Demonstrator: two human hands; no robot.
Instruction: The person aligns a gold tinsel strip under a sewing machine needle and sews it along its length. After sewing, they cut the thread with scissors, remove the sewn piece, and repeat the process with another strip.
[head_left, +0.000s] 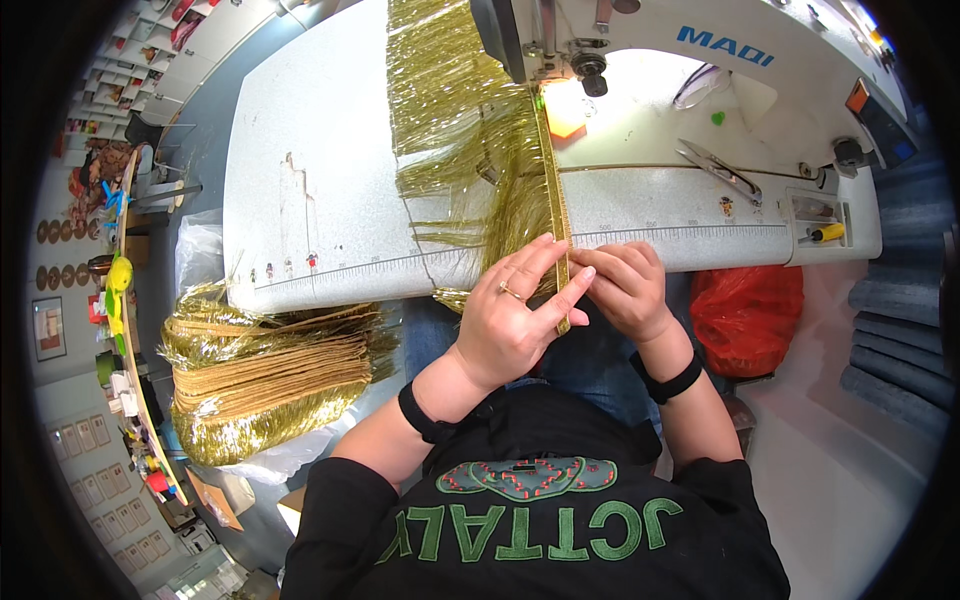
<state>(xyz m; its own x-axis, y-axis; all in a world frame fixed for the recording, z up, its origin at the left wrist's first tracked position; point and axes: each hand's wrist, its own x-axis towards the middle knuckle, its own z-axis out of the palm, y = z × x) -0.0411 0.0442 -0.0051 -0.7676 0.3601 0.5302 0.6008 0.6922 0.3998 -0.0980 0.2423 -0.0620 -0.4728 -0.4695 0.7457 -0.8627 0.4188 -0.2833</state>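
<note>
Gold metallic fringe trim (450, 82) lies over the sewing machine bed, its strands spreading left from a narrow woven band (553, 180). The band runs from beneath the machine head (562, 45) down to the table's front edge. My left hand (517, 300), with a ring on it, lies over the lower part of the band, its fingers against it. From the right, my right hand (626, 289) has its curled fingertips at the band's edge, close to the left fingertips. Whether a finger and thumb pinch the band there is partly hidden.
Metal thread snips (720, 172) and a yellow-handled screwdriver (825, 233) lie at the right. A bundle of gold fringe (277, 375) sits on plastic at the lower left. A red plastic bag (746, 319) is below the table's right side. A printed ruler scale (660, 232) runs along the front.
</note>
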